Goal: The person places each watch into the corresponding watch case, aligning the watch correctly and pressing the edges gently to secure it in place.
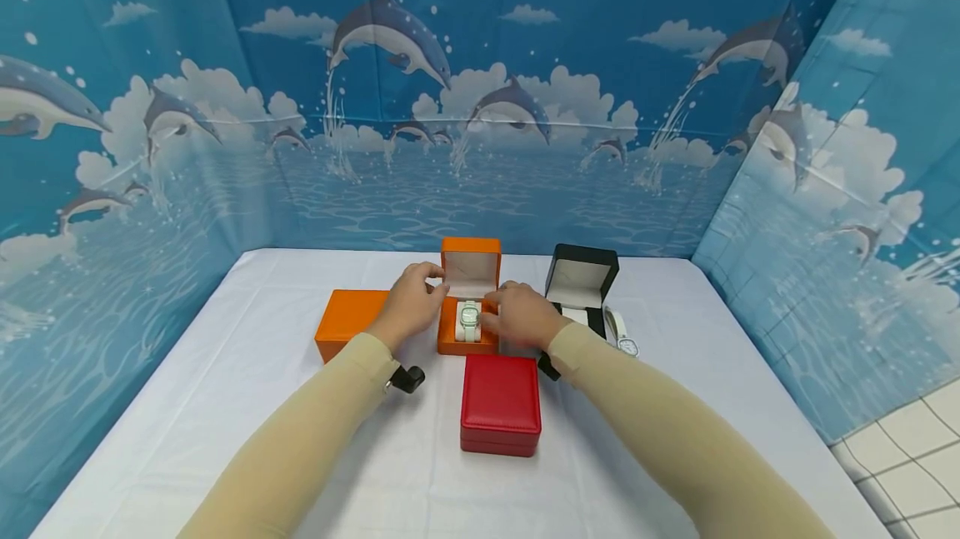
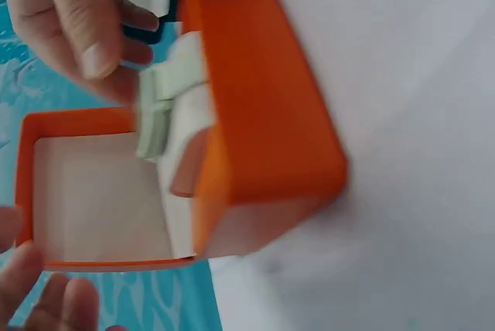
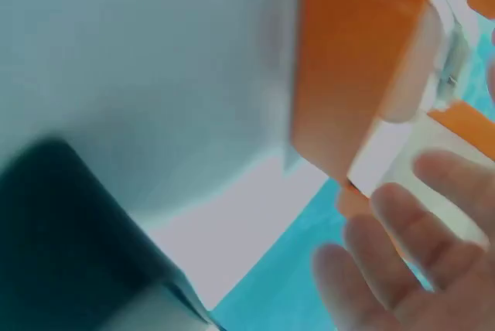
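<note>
An orange watch box (image 1: 447, 339) stands with its lid raised, and a watch with a pale green strap (image 1: 469, 318) sits on the white cushion inside. My left hand (image 1: 411, 304) is at the box's left side, fingertips close to the lid's edge. On the other side my right hand (image 1: 525, 316) reaches in, its fingers right beside the watch. In the left wrist view the fingers of my left hand (image 2: 58, 300) are spread near the lid. The right wrist view shows the fingers of my right hand (image 3: 387, 246) extended, holding nothing.
A closed orange box (image 1: 348, 318) stands left, partly behind my left hand. In front is a closed red box (image 1: 501, 401). To the right, a black box (image 1: 582, 260) has its lid up, with a white-strapped watch (image 1: 627, 346) beside it on the white-covered table (image 1: 405, 472).
</note>
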Tool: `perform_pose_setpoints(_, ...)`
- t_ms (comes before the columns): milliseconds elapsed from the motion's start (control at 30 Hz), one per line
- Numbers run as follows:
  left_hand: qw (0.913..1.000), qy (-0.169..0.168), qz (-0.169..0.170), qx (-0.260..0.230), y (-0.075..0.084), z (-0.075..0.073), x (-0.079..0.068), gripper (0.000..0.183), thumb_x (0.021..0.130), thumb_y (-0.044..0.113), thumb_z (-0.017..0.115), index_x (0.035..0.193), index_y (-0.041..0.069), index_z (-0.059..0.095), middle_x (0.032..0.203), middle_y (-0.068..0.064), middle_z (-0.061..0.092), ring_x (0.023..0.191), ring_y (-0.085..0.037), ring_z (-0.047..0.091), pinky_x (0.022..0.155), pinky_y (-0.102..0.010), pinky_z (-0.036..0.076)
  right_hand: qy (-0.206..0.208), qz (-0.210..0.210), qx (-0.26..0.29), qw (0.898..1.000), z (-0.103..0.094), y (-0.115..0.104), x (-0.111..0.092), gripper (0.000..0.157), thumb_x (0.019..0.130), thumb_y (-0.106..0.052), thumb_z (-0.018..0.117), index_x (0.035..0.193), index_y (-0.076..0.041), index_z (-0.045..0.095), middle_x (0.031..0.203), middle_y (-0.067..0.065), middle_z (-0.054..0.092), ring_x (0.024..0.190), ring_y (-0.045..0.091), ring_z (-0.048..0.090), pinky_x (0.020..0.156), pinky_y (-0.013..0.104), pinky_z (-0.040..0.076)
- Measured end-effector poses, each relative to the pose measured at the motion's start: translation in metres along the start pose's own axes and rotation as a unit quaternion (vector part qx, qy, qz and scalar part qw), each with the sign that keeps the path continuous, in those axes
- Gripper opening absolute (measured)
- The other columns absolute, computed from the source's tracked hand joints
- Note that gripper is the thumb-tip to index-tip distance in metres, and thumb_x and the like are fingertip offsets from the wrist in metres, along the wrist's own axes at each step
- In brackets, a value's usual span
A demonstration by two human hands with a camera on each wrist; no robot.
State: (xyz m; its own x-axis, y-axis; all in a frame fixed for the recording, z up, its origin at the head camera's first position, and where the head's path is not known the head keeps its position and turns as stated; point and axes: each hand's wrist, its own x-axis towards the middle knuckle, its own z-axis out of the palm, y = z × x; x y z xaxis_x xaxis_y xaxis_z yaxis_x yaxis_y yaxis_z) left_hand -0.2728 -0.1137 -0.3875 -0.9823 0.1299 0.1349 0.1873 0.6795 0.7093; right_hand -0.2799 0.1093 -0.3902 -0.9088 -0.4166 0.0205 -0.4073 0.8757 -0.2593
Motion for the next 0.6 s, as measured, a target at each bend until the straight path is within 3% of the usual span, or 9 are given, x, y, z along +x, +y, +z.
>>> perform_pose_setpoints(67,0.9987,0.037,0.0,-0.034,0.001,-0.005,0.003,0.043,0.108,0.034,0.059,0.142,0.008,0.058,0.142,-0.011,0.056,0.117,-0.029,0.063,0.096,-0.046,0.058,0.063,0.011,0.041,0.997,-0.007,0.001,0.001,0.039,0.106,-0.041,0.061,0.104,-0.007,0.079,0.089,0.008,0.074,0.085,0.024,0.069,0.078,0.04,0.059)
perform_pose_setpoints(133,0.9972,0.047,-0.006,-0.058,0.003,-0.011,0.007,0.049,0.108,0.038,0.059,0.147,0.008,0.054,0.145,-0.012,0.056,0.12,-0.03,0.063,0.097,-0.047,0.058,0.126,0.031,0.101,0.986,-0.015,0.002,0.002,0.041,0.108,-0.037,0.059,0.082,-0.007,0.071,0.067,0.007,0.061,0.064,0.025,0.06,0.06,0.038,0.05)
perform_pose_setpoints(167,0.9968,0.044,-0.01,-0.066,0.004,-0.013,0.009,0.053,0.108,0.04,0.058,0.15,0.009,0.05,0.148,-0.012,0.054,0.123,-0.03,0.062,0.099,-0.048,0.057,0.152,0.038,0.128,0.979,-0.019,0.003,0.004,0.042,0.109,-0.036,0.058,0.079,-0.008,0.066,0.064,0.01,0.056,0.061,0.027,0.056,0.058,0.038,0.046)
perform_pose_setpoints(267,0.9969,0.019,-0.025,-0.073,0.006,-0.02,0.017,0.066,0.108,0.047,0.056,0.16,0.011,0.039,0.159,-0.011,0.047,0.135,-0.03,0.058,0.106,-0.051,0.055,0.189,0.066,0.18,0.963,-0.029,0.005,0.01,0.037,0.11,-0.039,0.055,0.098,-0.005,0.065,0.086,0.013,0.061,0.078,0.029,0.058,0.068,0.041,0.05)
perform_pose_setpoints(333,0.997,-0.001,-0.031,-0.071,0.008,-0.023,0.022,0.072,0.108,0.05,0.054,0.165,0.013,0.032,0.165,-0.011,0.041,0.142,-0.03,0.054,0.11,-0.053,0.052,0.177,0.085,0.198,0.96,-0.035,0.006,0.017,0.046,0.111,-0.044,0.051,0.124,-0.002,0.063,0.111,0.017,0.064,0.1,0.032,0.061,0.085,0.046,0.055)
perform_pose_setpoints(433,0.9969,-0.025,-0.034,-0.066,0.013,-0.026,0.029,0.076,0.108,0.053,0.052,0.168,0.014,0.025,0.169,-0.01,0.036,0.148,-0.031,0.049,0.115,-0.055,0.048,0.131,0.113,0.209,0.962,-0.041,0.006,0.028,0.066,0.111,-0.051,0.045,0.155,-0.003,0.046,0.145,0.019,0.057,0.129,0.034,0.058,0.108,0.053,0.053)
perform_pose_setpoints(500,0.9968,-0.039,-0.031,-0.062,0.016,-0.026,0.033,0.077,0.108,0.054,0.05,0.169,0.014,0.023,0.17,-0.01,0.035,0.15,-0.032,0.047,0.118,-0.056,0.045,0.103,0.128,0.211,0.964,-0.044,0.005,0.033,0.071,0.111,-0.054,0.042,0.162,-0.005,0.037,0.154,0.019,0.053,0.138,0.035,0.056,0.113,0.055,0.05)
perform_pose_setpoints(600,0.9968,-0.052,-0.027,-0.055,0.018,-0.027,0.037,0.075,0.109,0.055,0.047,0.168,0.015,0.024,0.169,-0.01,0.037,0.152,-0.033,0.044,0.122,-0.056,0.041,0.082,0.139,0.209,0.964,-0.046,0.002,0.04,0.07,0.112,-0.055,0.039,0.164,-0.008,0.036,0.158,0.016,0.051,0.143,0.035,0.053,0.117,0.056,0.047)
